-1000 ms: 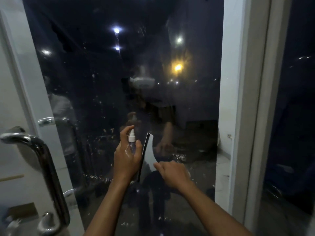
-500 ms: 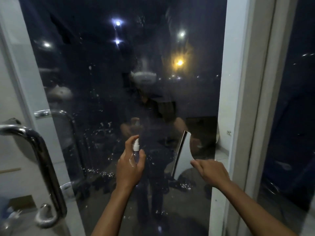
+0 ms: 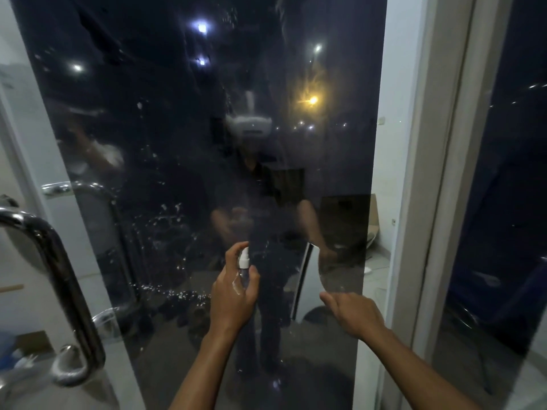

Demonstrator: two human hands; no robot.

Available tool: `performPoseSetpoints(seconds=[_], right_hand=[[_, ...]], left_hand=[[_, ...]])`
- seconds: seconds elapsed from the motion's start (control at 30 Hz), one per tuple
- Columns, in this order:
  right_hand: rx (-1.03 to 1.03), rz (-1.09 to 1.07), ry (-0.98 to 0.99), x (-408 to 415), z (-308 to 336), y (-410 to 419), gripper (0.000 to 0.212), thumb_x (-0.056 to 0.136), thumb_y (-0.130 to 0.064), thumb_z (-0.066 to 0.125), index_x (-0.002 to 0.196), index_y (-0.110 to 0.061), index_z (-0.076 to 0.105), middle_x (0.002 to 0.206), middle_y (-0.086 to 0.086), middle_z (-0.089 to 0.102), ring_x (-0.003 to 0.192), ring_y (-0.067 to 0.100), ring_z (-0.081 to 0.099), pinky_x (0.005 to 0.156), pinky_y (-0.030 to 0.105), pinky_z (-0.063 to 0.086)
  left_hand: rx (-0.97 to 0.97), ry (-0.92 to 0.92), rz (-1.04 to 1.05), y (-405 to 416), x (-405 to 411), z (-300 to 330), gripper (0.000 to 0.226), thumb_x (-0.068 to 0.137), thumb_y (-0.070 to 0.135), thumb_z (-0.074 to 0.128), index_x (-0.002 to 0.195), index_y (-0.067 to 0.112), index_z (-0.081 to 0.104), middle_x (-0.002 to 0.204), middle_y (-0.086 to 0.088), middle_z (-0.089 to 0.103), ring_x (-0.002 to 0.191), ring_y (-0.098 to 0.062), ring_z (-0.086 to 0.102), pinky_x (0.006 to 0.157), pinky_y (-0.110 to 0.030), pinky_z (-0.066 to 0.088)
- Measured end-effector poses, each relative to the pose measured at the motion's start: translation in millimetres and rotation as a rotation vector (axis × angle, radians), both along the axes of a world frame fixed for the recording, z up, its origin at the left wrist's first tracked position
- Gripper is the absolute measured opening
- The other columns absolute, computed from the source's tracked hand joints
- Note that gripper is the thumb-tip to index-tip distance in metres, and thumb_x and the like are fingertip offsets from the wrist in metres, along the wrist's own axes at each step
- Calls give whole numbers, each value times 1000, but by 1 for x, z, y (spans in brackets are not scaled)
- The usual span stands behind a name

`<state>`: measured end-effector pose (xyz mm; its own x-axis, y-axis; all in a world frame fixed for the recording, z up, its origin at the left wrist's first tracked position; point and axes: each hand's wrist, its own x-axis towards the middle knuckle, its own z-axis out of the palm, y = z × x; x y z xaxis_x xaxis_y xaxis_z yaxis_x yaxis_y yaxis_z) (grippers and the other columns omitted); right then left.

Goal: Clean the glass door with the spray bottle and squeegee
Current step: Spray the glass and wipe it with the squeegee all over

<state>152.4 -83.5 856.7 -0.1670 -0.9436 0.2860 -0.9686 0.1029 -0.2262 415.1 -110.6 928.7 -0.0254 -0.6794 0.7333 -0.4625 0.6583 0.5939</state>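
The dark glass door (image 3: 177,113) fills the view, with spray droplets (image 3: 165,223) scattered over its lower left part. My left hand (image 3: 233,294) grips a small clear spray bottle (image 3: 244,263) with a white nozzle, held upright close to the glass, index finger over the top. To its right, my right hand (image 3: 352,315) holds the squeegee (image 3: 307,279) by its lower end. The squeegee's dark blade edge stands nearly vertical against the glass. The body of the squeegee is blurred and hard to make out.
A curved chrome door handle (image 3: 59,276) sticks out at the lower left. The white door frame (image 3: 429,173) runs down the right side, with another dark pane (image 3: 509,173) beyond it. My own reflection shows in the glass.
My right hand has carried the squeegee to the right across the glass, away from the left hand. The left hand keeps the bottle in about the same place.
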Motion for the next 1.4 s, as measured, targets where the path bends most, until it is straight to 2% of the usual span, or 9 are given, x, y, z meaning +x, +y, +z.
performPoseSetpoints(seconds=[0.07, 0.17, 0.33, 0.57, 0.7, 0.87, 1.13, 1.3, 1.4], right_hand=[[-8, -10, 3, -7, -11, 11, 57, 99, -67, 16, 85, -36, 61, 89, -7, 69, 83, 15, 67, 73, 30, 43], [-2, 31, -68, -3, -21, 26, 52, 99, -67, 20, 64, -37, 43, 69, -12, 56, 69, 8, 61, 75, 24, 42], [80, 48, -93, 5, -42, 51, 52, 102, -64, 24, 66, -33, 44, 69, -12, 52, 59, 3, 48, 56, 11, 27], [172, 55, -215, 14, -69, 73, 57, 99, -68, 25, 63, -27, 43, 65, -9, 53, 61, 6, 52, 56, 13, 31], [174, 86, -302, 23, -76, 78, 54, 98, -68, 27, 59, -35, 42, 63, -14, 50, 61, 2, 50, 59, 12, 32], [195, 99, -363, 32, -77, 87, 50, 98, -67, 29, 57, -42, 42, 64, -19, 47, 63, -1, 48, 62, 11, 33], [161, 124, -385, 38, -72, 88, 54, 96, -69, 27, 60, -34, 46, 63, -15, 53, 64, 2, 56, 59, 11, 38], [120, 167, -369, 45, -66, 78, 62, 89, -78, 21, 56, -32, 48, 58, -17, 55, 59, 1, 55, 58, 16, 39], [102, 218, -329, 50, -65, 72, 66, 94, -75, 22, 59, -23, 44, 56, -8, 51, 55, 5, 51, 57, 20, 36]], left_hand=[[-5, -3, 0, 1, -6, -3, 46, 97, 14, 60, 133, 37, 41, 81, 5, 64, 61, -13, 58, 56, -35, 49], [-8, 4, 19, 3, -18, -5, 46, 97, 15, 59, 132, 38, 41, 70, 9, 57, 57, -9, 55, 51, -32, 45], [6, 49, 76, 4, -26, -11, 40, 97, 14, 57, 126, 35, 40, 69, 1, 56, 59, -21, 57, 53, -39, 47], [-10, 42, 97, 8, -23, -18, 40, 100, 16, 53, 132, 35, 39, 74, 3, 53, 58, -14, 55, 51, -30, 43], [12, 40, 132, 11, -21, -26, 40, 97, 17, 53, 131, 34, 40, 77, -1, 57, 61, -21, 58, 55, -34, 47], [68, 59, 254, 11, -6, -44, 35, 96, 17, 55, 125, 31, 41, 79, -1, 61, 63, -24, 58, 60, -32, 39], [-12, 109, 229, 15, 4, -29, 42, 97, 20, 53, 135, 32, 39, 92, -10, 65, 68, -27, 62, 60, -39, 52], [22, 116, 249, 16, 13, -22, 36, 97, 20, 52, 129, 27, 39, 82, -7, 62, 68, -28, 61, 60, -38, 48], [18, 128, 248, 20, 19, -23, 35, 97, 21, 52, 128, 30, 39, 85, -5, 62, 68, -24, 61, 60, -33, 44]])
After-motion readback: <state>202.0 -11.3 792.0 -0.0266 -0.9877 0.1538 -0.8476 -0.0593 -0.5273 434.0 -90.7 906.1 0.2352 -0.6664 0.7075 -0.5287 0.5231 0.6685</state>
